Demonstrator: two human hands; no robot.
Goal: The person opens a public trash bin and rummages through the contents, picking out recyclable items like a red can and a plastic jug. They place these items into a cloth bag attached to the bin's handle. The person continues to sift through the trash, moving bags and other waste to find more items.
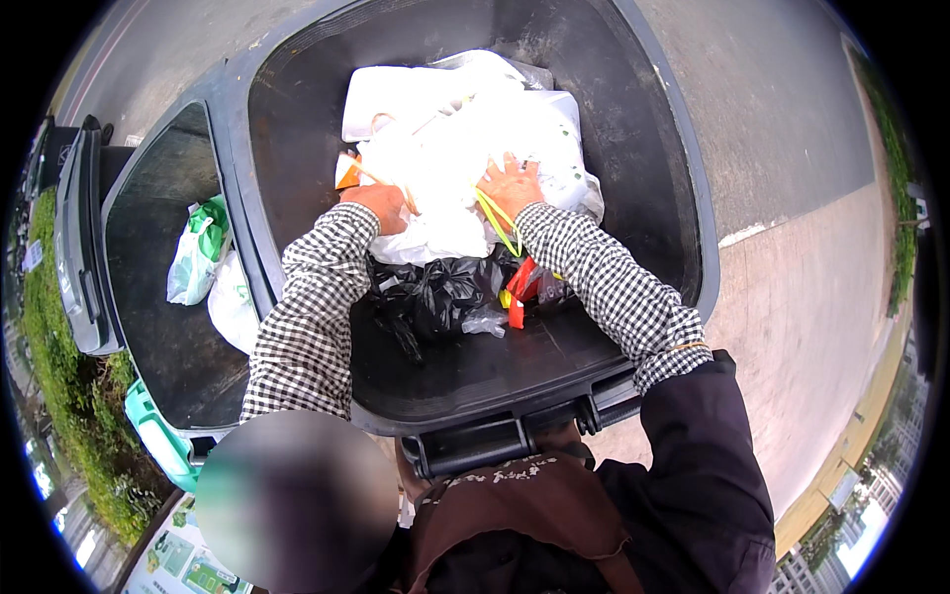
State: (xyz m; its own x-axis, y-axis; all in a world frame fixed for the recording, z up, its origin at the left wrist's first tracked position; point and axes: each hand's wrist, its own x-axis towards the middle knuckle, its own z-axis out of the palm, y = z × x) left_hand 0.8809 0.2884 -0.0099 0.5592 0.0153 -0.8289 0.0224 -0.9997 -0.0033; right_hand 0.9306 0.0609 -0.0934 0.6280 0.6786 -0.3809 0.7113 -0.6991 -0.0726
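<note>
Before me stands a large black wheeled bin (653,171) holding a bright, overexposed heap of white plastic bags (445,167). My left hand (380,208) is curled into the near left side of the heap, gripping a white bag; its fingertips are partly hidden. An orange piece of packaging (347,174) lies just beyond it. My right hand (512,189) rests on the heap with fingers spread. A yellow-green drawstring (499,219) loops beside its wrist. Below the white bags are a black plastic bag (445,293) and a red wrapper (522,282).
At left, a second dark bin (159,356) contains a green-and-white plastic bag (199,245) and a white bag (231,301). Farther left stands another bin (78,245) by a hedge (67,386). The bin's handle bar (475,449) is close to my body. Pavement (801,297) lies at right.
</note>
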